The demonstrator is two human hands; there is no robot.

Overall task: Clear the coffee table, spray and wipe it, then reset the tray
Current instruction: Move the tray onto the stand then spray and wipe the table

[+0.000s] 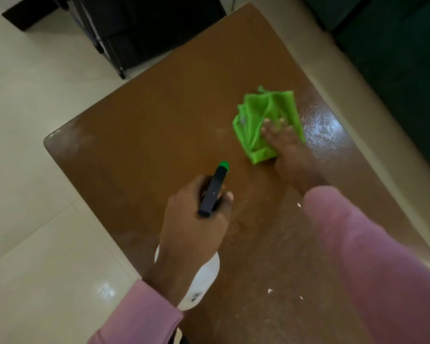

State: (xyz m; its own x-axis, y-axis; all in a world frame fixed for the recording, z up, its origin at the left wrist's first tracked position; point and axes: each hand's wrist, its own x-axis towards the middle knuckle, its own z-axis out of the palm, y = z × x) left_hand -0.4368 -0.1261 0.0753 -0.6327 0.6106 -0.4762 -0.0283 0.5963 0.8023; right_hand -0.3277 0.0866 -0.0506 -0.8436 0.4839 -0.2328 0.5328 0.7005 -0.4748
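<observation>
Spanning most of the view, the coffee table [147,125] is judged hard and slick, beaded with droplets near its right edge. Beside them the green cloth [255,117], soft and limp, is pressed flat under the spread fingers of the right hand [286,145]. The spray bottle [212,192], judged rigid and light, is gripped at the neck by the curled left hand [194,227] over the near edge. Pale crumbs [270,290] lie nearer.

Bright green cloth [253,115], brown bench [159,120], spray bottle [212,194] is black up top with a green tip and white body, pink sleeves [370,269], cream floor tiles [35,219].
</observation>
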